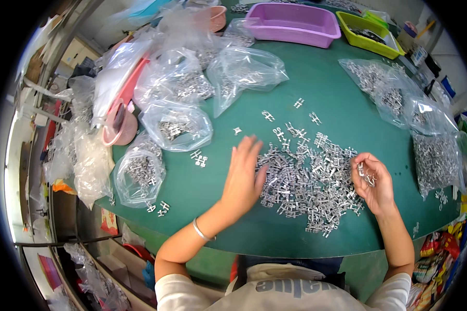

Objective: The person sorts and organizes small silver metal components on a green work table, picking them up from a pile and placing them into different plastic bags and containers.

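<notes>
A broad pile of small silver metal clips (308, 181) lies on the green table (192, 223) in front of me. My left hand (242, 176) is at the pile's left edge, fingers stretched out and thumb apart, with nothing visible in it. At the right edge, my right hand (374, 182) is turned partly palm up, its fingers curled round a few of the metal clips (367, 176). Their exact shape is too small to make out. A few loose clips (268, 115) lie beyond the pile, and others (199, 158) lie left of my left hand.
Clear plastic bags of clips (176, 124) crowd the left side, near a pink basket (120, 127). More filled bags (436, 160) line the right edge. At the back stand a purple tub (294, 39) and a yellow-green tray (371, 46).
</notes>
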### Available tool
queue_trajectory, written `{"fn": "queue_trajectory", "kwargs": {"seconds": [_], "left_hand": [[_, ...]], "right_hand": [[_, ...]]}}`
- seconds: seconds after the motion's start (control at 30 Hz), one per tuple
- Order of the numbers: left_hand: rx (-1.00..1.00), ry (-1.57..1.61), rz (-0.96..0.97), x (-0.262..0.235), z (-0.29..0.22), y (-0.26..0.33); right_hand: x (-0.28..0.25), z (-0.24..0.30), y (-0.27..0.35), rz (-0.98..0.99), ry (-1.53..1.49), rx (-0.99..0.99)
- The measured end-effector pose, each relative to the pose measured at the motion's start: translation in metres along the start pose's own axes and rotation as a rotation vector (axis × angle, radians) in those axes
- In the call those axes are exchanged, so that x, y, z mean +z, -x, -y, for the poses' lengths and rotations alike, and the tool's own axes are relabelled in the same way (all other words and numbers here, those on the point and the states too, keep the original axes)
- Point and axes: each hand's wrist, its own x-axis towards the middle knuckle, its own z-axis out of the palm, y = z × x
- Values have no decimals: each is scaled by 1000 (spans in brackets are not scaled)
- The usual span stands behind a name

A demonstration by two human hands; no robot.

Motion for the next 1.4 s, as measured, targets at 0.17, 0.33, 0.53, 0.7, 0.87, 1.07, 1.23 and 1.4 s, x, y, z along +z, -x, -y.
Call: {"fn": "queue_trajectory", "kwargs": {"seconds": [0.17,0.33,0.53,0.7,0.87,1.07,1.23,1.4], "left_hand": [[-151,-248,35,11,41,-19],[68,98,187,14,-2,-13],[43,-49,-99,34,39,-74],[145,137,382,67,-6,-100],[217,102,283,76,-34,-101],[231,-97,387,95,-10,-117],[372,333,292,52,-36,-60],[5,38,0,-10,15,-8]], "right_hand": [[2,-2,-2,101,-114,171],[-5,-1,-8,133,85,107],[10,-2,-15,114,316,86],[3,-5,-12,115,336,32],[0,0,-8,113,332,-25],[-2,-4,-11,131,323,-43],[-14,-3,-8,115,321,-62],[-9,-5,-7,169,285,-62]]}}
